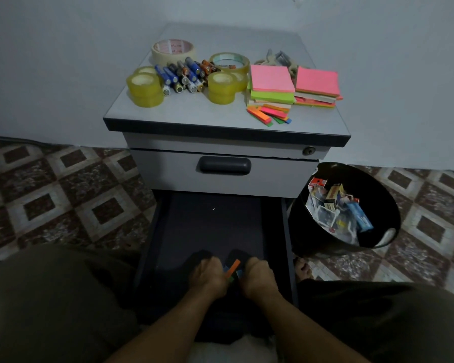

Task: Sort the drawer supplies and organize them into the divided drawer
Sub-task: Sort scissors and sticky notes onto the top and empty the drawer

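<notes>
Down in the open drawer (212,226), the left hand (207,277) and right hand (260,279) sit almost knuckle to knuckle. Each grip is curled closed on the coloured strips (233,268) between them. The orange one's long axis slants up-right, equally near both.

We look at a plain pale wall (63,61) behind a small grey cabinet (168,166) with a light top, a dark edge band, a dark handle (224,165) on its shut upper front and a round lock (309,150) at the right. The floor (63,200) is tiled in diamonds of brown, maroon and cream. A dark cable (11,139) runs along the wall's foot at the left. A black bin (393,205) stands just beside the cabinet's right side. The light is dim and cool.
</notes>
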### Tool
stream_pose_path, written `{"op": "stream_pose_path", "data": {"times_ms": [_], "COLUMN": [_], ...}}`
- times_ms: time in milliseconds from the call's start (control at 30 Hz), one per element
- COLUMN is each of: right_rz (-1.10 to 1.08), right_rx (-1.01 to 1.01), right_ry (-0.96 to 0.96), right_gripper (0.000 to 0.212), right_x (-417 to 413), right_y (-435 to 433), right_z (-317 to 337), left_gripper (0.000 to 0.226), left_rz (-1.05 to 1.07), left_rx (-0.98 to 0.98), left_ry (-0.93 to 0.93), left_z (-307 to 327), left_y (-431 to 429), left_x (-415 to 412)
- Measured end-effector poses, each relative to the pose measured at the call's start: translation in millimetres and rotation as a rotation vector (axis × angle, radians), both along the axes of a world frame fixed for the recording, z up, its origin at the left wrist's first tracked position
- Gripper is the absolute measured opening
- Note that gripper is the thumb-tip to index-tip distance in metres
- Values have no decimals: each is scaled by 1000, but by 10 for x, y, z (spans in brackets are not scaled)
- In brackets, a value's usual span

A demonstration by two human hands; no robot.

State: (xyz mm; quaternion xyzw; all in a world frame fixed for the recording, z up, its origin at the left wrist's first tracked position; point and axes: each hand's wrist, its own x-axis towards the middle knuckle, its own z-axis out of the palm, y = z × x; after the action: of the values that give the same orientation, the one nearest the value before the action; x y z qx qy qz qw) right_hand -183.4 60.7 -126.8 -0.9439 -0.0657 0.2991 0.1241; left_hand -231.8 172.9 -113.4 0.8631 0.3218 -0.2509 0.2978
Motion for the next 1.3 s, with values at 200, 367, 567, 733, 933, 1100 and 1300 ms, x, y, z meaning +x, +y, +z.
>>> {"op": "stream_pose_path", "data": {"times_ms": [200, 367, 567, 733, 933, 1100, 1300], "right_rz": [-92, -14, -7, 5, 28, 131, 184], "right_rx": [27, 24, 71, 65, 93, 148, 110], "right_ry": [48, 21, 9, 37, -11, 1, -24], "right_gripper": [27, 30, 32, 38, 28, 23, 26], "right_x": [48, 34, 34, 21, 78, 136, 74], "right_y": [-16, -21, -45, -48, -92, -101, -42], "right_z": [-31, -61, -35, -37, 6, 67, 1], "left_gripper": [31, 20, 21, 29, 23, 20, 9], "left_rz": [3, 52, 77, 86, 141, 168, 7], "left_rx": [-10, -61, -77, -51, -51, -102, -164], "left_ry": [-14, -64, -43, -59, -94, -105, -57], "left_z": [-1, -8, -32, -71, -123, -150, -154], "left_y": [-4, 19, 65, 93, 166, 258, 282], "left_x": [-10, 7, 28, 21, 28, 42, 50]}}
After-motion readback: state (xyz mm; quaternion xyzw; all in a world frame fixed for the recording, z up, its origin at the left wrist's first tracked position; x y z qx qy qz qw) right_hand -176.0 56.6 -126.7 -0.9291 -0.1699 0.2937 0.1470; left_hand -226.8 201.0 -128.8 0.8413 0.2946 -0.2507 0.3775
